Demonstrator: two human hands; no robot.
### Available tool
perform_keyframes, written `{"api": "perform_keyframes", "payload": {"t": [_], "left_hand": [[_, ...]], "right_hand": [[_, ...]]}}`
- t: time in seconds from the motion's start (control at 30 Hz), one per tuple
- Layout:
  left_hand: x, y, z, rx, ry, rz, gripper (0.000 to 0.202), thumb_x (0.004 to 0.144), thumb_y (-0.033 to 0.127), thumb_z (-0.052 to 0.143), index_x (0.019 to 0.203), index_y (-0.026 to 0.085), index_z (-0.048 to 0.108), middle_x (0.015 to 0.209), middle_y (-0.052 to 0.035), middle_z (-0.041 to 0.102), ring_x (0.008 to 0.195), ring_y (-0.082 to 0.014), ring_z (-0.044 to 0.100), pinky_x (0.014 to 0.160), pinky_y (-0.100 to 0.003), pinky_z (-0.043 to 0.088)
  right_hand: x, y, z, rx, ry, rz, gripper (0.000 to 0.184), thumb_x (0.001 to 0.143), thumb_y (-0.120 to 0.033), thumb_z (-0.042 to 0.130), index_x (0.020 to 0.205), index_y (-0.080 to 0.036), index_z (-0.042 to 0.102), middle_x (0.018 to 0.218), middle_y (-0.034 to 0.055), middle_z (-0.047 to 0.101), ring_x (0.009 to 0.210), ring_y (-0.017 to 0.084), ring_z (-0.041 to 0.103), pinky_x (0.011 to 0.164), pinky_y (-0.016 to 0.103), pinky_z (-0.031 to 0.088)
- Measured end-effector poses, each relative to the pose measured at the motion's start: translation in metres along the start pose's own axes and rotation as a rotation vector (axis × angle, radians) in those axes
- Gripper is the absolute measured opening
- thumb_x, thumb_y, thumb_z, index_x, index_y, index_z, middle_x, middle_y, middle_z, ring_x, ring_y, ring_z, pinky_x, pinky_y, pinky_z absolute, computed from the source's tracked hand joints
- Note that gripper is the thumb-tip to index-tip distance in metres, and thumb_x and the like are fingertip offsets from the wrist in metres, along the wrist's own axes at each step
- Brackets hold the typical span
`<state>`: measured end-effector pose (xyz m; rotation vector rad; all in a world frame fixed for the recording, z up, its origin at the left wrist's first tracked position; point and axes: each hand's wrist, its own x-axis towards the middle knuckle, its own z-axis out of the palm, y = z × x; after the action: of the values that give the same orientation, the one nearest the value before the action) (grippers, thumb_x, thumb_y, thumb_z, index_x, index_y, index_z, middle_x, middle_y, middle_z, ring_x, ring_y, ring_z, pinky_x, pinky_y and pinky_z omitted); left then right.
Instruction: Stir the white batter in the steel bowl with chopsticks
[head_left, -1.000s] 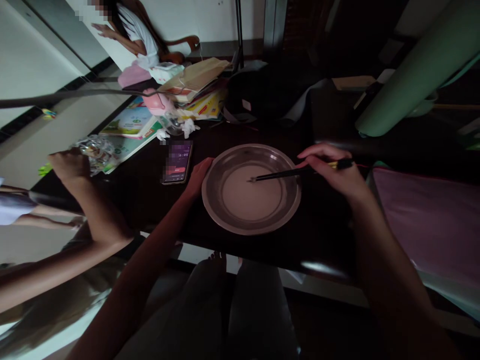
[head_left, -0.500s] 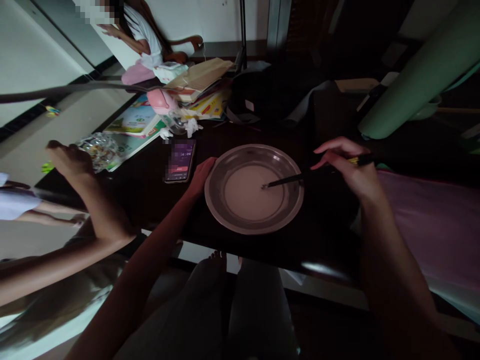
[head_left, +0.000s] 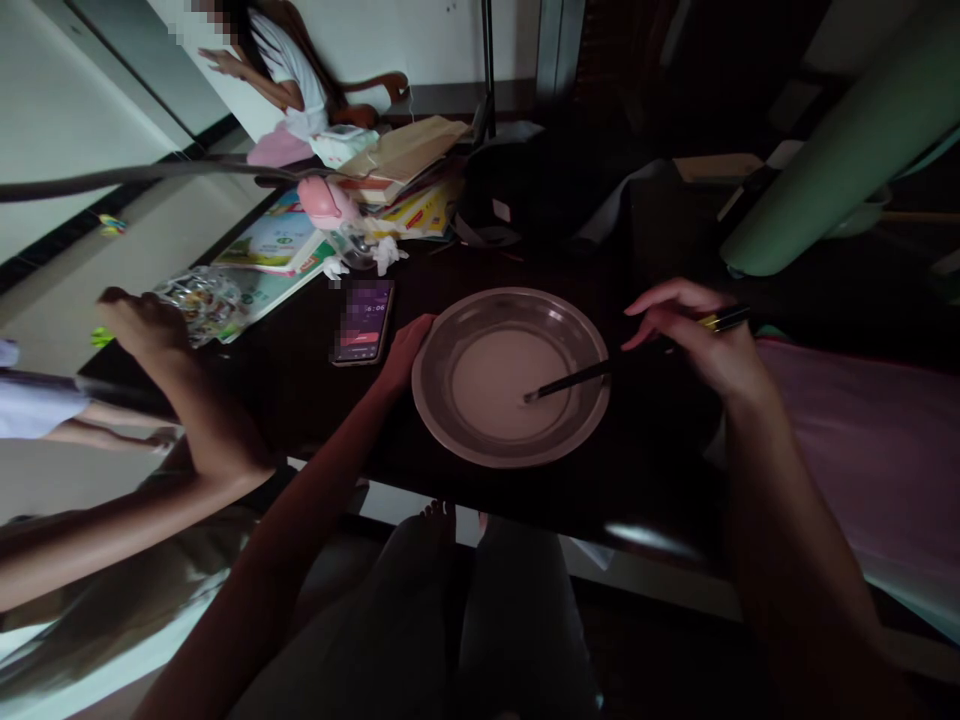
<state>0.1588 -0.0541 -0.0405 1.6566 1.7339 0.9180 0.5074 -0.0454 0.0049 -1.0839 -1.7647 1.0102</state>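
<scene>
A round metal basin (head_left: 512,455) stands on the dark table, with a pale, cloudy liquid (head_left: 502,375) in it. My left hand (head_left: 405,350) grips the basin's left rim; its fingers are partly hidden. In my right hand (head_left: 694,325), to the right of the basin, is a slim paintbrush (head_left: 574,379) with a black handle and a gold band near its rear end. The brush slants over the basin's right rim, and its tip touches the liquid near the middle. Thumb and fingers close around the handle.
Left of the basin lies a phone (head_left: 363,322). Beyond it are crumpled tissues (head_left: 387,256), books (head_left: 270,240) and a clear bag (head_left: 206,300). Another person's forearm (head_left: 199,410) rests at the left. A green cylinder (head_left: 817,170) and pinkish cloth (head_left: 855,440) are at right.
The brush tip has shifted slightly toward me within the liquid, and the handle's tilt has changed a little. My left hand stays at the rim.
</scene>
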Motion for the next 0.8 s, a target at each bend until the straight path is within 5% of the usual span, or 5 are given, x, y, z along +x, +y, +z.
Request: {"api": "perform_keyframes", "payload": {"t": [0.2, 0.33, 0.5, 0.7, 0.8], "left_hand": [[0.002, -0.005, 0.000, 0.050, 0.006, 0.050, 0.036, 0.096, 0.029, 0.032, 0.093, 0.016, 0.065, 0.098, -0.0059, 0.069, 0.093, -0.0176, 0.059, 0.087, -0.025, 0.046], [0.002, -0.004, 0.000, 0.020, 0.009, 0.012, 0.038, 0.097, 0.030, 0.030, 0.093, 0.016, 0.065, 0.098, -0.0057, 0.069, 0.094, -0.0176, 0.058, 0.086, -0.025, 0.047], [0.000, 0.001, 0.000, -0.013, 0.014, -0.030, 0.040, 0.098, 0.032, 0.029, 0.095, 0.015, 0.065, 0.102, -0.0064, 0.070, 0.096, -0.0177, 0.059, 0.087, -0.024, 0.047], [0.001, -0.001, 0.001, -0.020, 0.019, -0.033, 0.041, 0.097, 0.032, 0.029, 0.096, 0.016, 0.066, 0.100, -0.0060, 0.070, 0.097, -0.0181, 0.059, 0.086, -0.024, 0.048], [0.001, -0.003, 0.001, -0.026, 0.013, -0.027, 0.041, 0.097, 0.032, 0.029, 0.098, 0.016, 0.066, 0.100, -0.0058, 0.070, 0.096, -0.0181, 0.059, 0.085, -0.024, 0.048]], "right_hand": [[0.002, -0.002, 0.014, -0.032, -0.052, -0.067, 0.009, 0.088, -0.032, 0.063, 0.091, -0.027, 0.070, 0.087, 0.0022, 0.074, 0.081, 0.020, 0.071, 0.070, 0.034, 0.054], [0.001, 0.000, 0.001, -0.023, 0.071, -0.007, 0.011, 0.089, -0.032, 0.060, 0.093, -0.026, 0.069, 0.073, 0.0021, 0.073, 0.070, 0.020, 0.068, 0.059, 0.032, 0.050], [0.000, -0.003, 0.009, 0.003, -0.090, -0.007, 0.013, 0.088, -0.035, 0.062, 0.091, -0.026, 0.070, 0.078, 0.0013, 0.075, 0.069, 0.019, 0.069, 0.059, 0.031, 0.051], [0.000, -0.001, 0.004, -0.019, 0.022, 0.008, 0.010, 0.088, -0.030, 0.061, 0.090, -0.026, 0.070, 0.075, 0.0012, 0.074, 0.069, 0.018, 0.068, 0.054, 0.029, 0.047], [0.000, -0.001, 0.005, 0.000, -0.033, 0.004, 0.010, 0.088, -0.031, 0.060, 0.088, -0.026, 0.069, 0.072, 0.0012, 0.073, 0.064, 0.018, 0.067, 0.051, 0.029, 0.045]]}}
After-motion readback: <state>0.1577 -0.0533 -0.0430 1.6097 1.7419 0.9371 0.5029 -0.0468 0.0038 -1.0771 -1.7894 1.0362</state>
